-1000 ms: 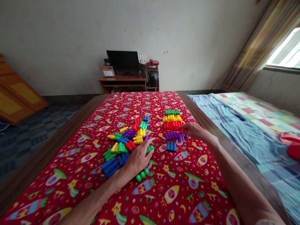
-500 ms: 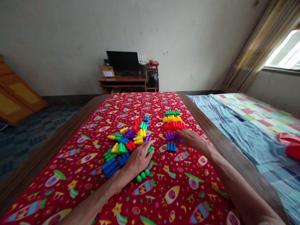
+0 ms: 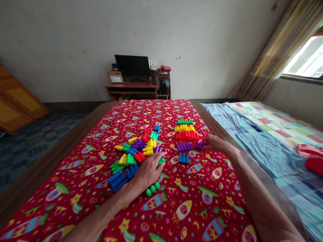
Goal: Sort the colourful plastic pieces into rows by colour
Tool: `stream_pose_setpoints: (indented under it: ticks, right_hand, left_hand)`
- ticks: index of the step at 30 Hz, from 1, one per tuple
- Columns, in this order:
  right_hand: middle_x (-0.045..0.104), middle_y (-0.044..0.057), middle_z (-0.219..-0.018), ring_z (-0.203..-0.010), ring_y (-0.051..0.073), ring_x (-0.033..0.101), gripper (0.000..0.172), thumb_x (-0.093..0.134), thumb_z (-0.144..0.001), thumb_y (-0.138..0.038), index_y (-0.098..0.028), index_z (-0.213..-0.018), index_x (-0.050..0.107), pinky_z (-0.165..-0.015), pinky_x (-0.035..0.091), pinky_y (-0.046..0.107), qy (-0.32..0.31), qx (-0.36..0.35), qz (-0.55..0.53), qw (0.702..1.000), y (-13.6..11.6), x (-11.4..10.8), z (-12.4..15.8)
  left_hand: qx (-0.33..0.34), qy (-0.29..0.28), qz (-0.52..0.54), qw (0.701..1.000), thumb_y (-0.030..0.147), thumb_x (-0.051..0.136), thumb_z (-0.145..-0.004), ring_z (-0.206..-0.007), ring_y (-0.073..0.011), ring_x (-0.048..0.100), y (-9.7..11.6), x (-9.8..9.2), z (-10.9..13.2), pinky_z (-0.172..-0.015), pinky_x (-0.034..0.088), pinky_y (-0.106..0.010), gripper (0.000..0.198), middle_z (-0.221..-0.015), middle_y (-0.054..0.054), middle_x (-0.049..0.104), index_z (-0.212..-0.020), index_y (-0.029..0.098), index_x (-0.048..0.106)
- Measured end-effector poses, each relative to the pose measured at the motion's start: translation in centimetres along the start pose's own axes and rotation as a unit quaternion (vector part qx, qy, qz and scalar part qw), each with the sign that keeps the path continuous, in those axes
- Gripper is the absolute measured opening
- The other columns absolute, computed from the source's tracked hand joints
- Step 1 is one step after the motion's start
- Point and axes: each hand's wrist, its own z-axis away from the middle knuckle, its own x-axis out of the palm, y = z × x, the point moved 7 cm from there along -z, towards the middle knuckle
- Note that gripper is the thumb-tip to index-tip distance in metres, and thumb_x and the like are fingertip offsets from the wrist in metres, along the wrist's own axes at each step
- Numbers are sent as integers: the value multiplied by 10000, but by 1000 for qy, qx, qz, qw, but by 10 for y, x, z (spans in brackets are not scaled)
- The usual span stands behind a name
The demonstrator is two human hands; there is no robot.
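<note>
Purple block lies at the fingertips of your right hand, its right end pinched between thumb and fingers, just right of a purple row. Your left hand curves over a green block, thumb and forefinger parted; whether they grip it, I cannot tell.

block rows right of pile (both on tablecloth)
</note>
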Motion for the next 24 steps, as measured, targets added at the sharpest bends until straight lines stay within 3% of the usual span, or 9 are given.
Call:
stream_pose_setpoints:
  ticks: [7,11,16,19,24]
  right_hand:
    - [719,54,-880,-818,180,634,163,607,-828,-164,-179,-948,717,-739,482,262,-25,-49,-1,998,-21,0,5]
    - [688,118,-1110,-1048,226,630,260,628,-844,-201,-178,-1098,680,-901,479,299,9,13,77,997,-26,-6,13]
    - [681,144,-1117,-1055,270,640,237,591,-898,-275,-159,-1090,668,-833,503,335,-8,77,147,986,-38,-10,16]
    - [690,129,-1098,-1033,261,643,217,589,-909,-300,-167,-1056,678,-826,498,327,-18,64,151,986,-49,-8,13]
    - [698,115,-1061,-1038,245,635,169,637,-865,-198,-171,-1021,697,-908,465,318,1,25,148,989,-58,-5,9]
  left_hand:
    - [0,0,-6,1000,241,420,-934,-1109,-217,641,-2,2,1,-968,520,-368,332,-1184,-94,677,-1239,194,543]
    - [4,-2,-10,1000,245,421,-939,-1101,-223,643,-3,4,1,-960,525,-369,331,-1179,-106,678,-1236,174,548]
    - [8,4,-9,1000,252,419,-938,-1088,-223,646,-4,5,2,-953,529,-375,325,-1164,-95,683,-1228,193,552]
    - [11,4,-10,1000,253,416,-941,-1088,-224,645,-4,5,2,-956,525,-375,322,-1161,-98,681,-1228,189,549]
    - [16,4,-13,1000,248,406,-943,-1079,-227,648,-4,5,2,-947,528,-370,319,-1151,-106,682,-1218,175,550]
